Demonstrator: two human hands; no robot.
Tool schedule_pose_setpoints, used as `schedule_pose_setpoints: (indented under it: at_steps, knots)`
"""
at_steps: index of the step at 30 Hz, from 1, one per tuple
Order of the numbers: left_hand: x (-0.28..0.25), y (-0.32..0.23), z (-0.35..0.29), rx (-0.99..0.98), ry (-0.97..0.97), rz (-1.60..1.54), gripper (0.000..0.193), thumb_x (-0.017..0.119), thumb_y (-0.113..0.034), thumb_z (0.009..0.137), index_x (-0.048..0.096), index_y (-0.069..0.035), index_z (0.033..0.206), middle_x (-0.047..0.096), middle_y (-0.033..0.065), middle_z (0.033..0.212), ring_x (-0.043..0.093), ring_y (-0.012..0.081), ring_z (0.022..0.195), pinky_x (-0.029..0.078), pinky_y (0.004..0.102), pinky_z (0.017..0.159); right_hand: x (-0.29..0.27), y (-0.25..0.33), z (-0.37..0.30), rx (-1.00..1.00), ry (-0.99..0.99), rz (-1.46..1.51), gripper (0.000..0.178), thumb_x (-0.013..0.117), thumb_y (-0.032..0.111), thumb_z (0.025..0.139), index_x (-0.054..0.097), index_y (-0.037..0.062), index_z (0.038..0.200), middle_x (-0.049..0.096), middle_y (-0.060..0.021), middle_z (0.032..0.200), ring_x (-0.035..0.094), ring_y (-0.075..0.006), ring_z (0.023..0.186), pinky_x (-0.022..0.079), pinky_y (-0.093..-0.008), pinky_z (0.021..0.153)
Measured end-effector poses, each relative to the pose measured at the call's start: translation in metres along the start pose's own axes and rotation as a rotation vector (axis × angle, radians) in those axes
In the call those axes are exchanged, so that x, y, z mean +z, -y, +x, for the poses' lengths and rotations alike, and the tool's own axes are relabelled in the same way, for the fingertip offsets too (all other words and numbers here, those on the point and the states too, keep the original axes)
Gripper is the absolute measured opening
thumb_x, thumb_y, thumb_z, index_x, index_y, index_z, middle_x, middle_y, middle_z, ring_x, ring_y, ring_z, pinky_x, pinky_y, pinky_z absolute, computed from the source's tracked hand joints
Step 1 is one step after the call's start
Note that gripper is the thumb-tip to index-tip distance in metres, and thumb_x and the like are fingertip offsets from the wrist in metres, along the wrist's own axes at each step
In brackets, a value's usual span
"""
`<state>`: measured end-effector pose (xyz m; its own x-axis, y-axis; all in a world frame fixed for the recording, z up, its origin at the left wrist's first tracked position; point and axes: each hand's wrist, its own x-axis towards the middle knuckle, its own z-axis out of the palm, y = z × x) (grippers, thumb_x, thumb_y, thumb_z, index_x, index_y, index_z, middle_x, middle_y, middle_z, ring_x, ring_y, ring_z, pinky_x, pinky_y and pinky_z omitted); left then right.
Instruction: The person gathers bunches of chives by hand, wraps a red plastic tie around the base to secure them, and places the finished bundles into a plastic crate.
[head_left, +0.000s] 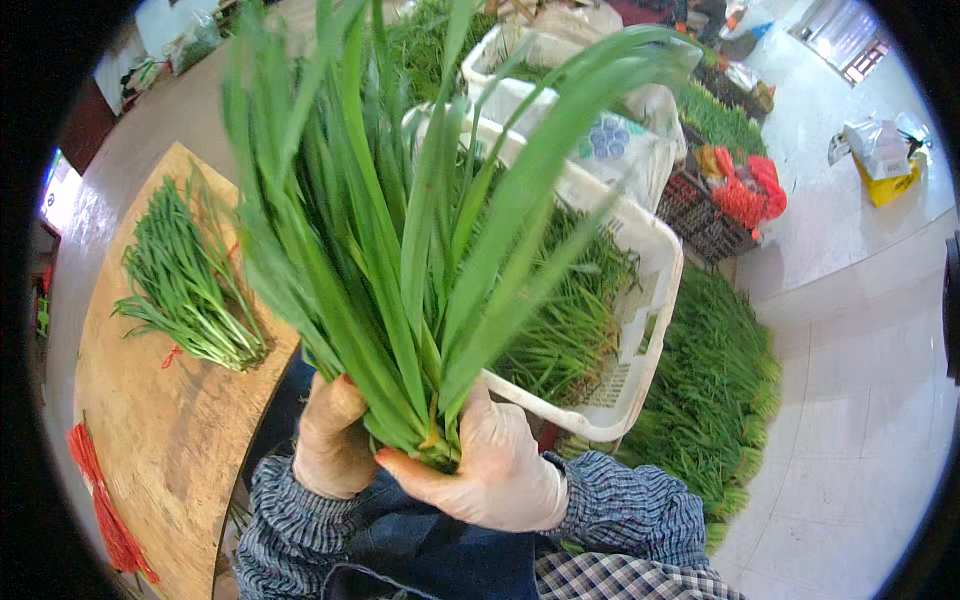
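Both my hands, in thin pale gloves, clasp the base of a large bunch of garlic chives (385, 270) held up in front of me. Its long flat leaves fan upward, and some blur at the right. My left hand (330, 437) wraps the left side of the stems. From the right, my right hand (500, 460) closes round the base, its fingers crossing below the cut ends. Another bunch of chives (190, 280) lies on the wooden table (130, 420) to my left.
Red ties (110, 510) lie along the table's near left edge. A white plastic crate (645, 350) of loose greens stands just beyond my right hand, with another white crate (490, 55) behind. Many bunches (700, 390) rest on the floor at right, near a dark crate (695, 210) with red netting (745, 195).
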<state>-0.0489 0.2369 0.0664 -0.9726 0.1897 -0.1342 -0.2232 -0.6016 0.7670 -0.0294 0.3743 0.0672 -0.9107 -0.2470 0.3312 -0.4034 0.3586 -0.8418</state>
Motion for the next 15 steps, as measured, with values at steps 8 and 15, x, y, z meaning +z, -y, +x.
schedule_pose_setpoints:
  at_steps: [8,15]
  knots:
    - [-0.053,-0.090,-0.093,0.493,-0.204,0.148,0.063,0.058,-0.040,0.081,0.042,0.000,0.127,0.053,0.0110,0.120,0.053,0.0236,0.107,0.042,0.0358,0.094,0.031,0.096,0.046,-0.338,0.172,0.301,0.095,0.069,0.019,0.068,0.009,-0.0135,0.134,0.055,-0.0289,0.091,0.059,-0.0404,0.076,0.049,-0.0421,0.065]
    - [-0.091,-0.151,-0.271,0.918,-0.746,0.404,0.058,0.046,-0.042,0.090,0.040,-0.001,0.130,0.050,0.0112,0.125,0.049,0.0256,0.112,0.038,0.0378,0.098,0.168,0.181,0.025,-0.253,0.758,1.027,0.083,0.066,0.013,0.071,0.020,-0.0043,0.137,0.051,-0.0263,0.115,0.055,-0.0328,0.101,0.044,-0.0348,0.086]
